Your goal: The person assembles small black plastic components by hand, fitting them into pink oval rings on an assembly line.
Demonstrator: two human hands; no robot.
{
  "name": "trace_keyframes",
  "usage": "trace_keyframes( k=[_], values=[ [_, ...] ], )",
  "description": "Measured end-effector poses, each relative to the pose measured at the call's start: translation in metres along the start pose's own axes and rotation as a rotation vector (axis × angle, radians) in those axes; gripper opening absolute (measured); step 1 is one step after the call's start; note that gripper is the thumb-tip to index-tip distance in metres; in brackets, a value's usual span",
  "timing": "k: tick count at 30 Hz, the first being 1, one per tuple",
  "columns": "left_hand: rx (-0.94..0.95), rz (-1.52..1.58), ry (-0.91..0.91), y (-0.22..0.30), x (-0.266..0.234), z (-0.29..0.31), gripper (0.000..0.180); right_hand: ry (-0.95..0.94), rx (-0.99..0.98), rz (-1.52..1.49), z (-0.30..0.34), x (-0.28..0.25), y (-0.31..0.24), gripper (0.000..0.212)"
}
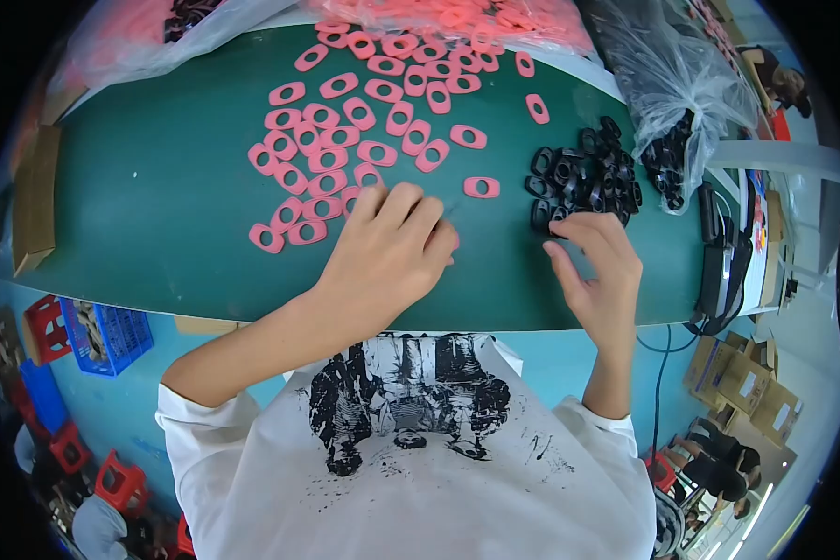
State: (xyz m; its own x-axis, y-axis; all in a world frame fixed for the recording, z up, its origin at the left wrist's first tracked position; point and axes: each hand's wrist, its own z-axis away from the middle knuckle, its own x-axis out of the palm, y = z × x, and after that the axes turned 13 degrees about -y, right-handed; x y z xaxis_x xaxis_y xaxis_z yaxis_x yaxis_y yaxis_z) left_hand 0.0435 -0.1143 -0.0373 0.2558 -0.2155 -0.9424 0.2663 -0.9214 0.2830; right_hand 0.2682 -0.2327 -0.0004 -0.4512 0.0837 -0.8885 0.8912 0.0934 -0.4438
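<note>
My left hand (387,245) is over the green table, its fingers curled down beside the loose pink pieces. A bit of pink shows by its thumb; what the fingers hold is hidden. Each pink piece (376,153) is a flat, rounded plate with a hole in the middle. My right hand (609,271) is at the near edge of a pile of small black ring-shaped parts (583,177). Its fingertips touch or nearly touch the closest black part, and a gap shows between thumb and forefinger. One pink piece (482,188) lies alone between the two hands.
Clear plastic bags of pink pieces (495,17) lie along the table's far edge. A tied clear bag with black parts (670,154) stands at the right, near a black device (719,271). A cardboard piece (37,201) stands at the left edge. A blue crate (107,336) sits below.
</note>
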Motion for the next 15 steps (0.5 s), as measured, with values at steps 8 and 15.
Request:
trace_keyframes(
  k=[8,15],
  values=[
    [-0.012,0.009,0.036,0.000,0.004,-0.001,0.015,-0.051,0.085,0.130,-0.004,0.023,-0.001,0.026],
    [-0.063,0.107,0.057,-0.010,0.005,-0.002,0.014,-0.109,0.001,-0.009,-0.002,0.026,-0.018,0.024]
  ],
)
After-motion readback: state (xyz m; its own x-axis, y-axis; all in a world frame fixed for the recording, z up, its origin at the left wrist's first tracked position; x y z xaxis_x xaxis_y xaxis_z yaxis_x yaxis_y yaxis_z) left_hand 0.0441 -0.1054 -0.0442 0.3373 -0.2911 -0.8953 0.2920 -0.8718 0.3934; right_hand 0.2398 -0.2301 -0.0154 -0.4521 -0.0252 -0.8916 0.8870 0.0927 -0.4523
